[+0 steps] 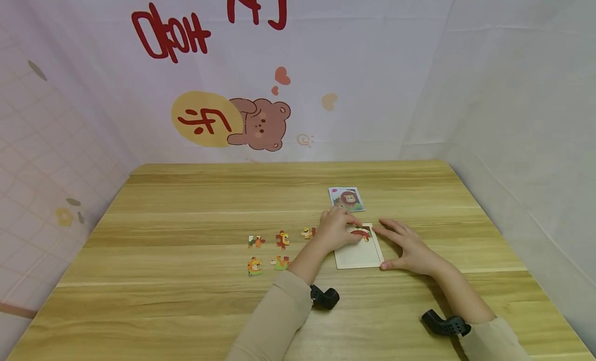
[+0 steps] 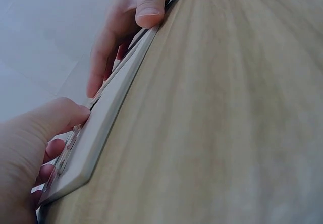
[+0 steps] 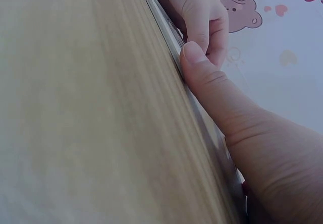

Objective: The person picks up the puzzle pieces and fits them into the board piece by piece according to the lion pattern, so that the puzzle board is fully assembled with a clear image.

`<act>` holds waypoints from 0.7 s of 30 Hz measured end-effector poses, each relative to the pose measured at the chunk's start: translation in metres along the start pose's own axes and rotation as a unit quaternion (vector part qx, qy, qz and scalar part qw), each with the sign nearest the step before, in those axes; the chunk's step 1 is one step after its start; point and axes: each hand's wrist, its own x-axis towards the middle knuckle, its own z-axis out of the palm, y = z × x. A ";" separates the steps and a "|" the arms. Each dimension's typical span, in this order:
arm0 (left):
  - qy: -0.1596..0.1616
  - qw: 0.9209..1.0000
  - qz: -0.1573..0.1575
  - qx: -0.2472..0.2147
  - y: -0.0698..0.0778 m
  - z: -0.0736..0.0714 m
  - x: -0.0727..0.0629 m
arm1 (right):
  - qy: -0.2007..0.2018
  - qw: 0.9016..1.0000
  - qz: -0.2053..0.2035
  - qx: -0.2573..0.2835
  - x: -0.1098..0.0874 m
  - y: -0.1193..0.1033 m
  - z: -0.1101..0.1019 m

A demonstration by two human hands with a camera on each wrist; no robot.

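Hands (image 1: 336,230) (image 1: 410,250) in hd + wrist vws

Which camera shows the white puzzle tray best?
The head view, because it looks down on the white puzzle tray and shows most of its face, though part is covered. The left wrist view shows only its edge and a slanted strip of its surface. The right wrist view shows little more than a thin sliver.

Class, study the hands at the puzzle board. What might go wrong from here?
1. The left hand works right beside the red piece in the board, so its fingers might nudge that piece askew.
2. The left forearm crosses close to loose pieces and might sweep them aside.
3. The right hand touches the board's edge; an uneven push could slide the board.
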 end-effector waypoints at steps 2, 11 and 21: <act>-0.001 1.000 0.000 0.003 -0.001 0.001 0.000 | 0.000 1.000 0.000 -0.001 0.000 0.000 0.000; 0.004 1.000 0.007 0.000 -0.002 0.002 -0.001 | 0.000 1.000 0.001 -0.002 0.002 0.000 0.001; 0.007 1.000 0.004 0.003 -0.001 0.000 -0.002 | -0.001 1.000 0.001 -0.003 0.003 -0.001 0.000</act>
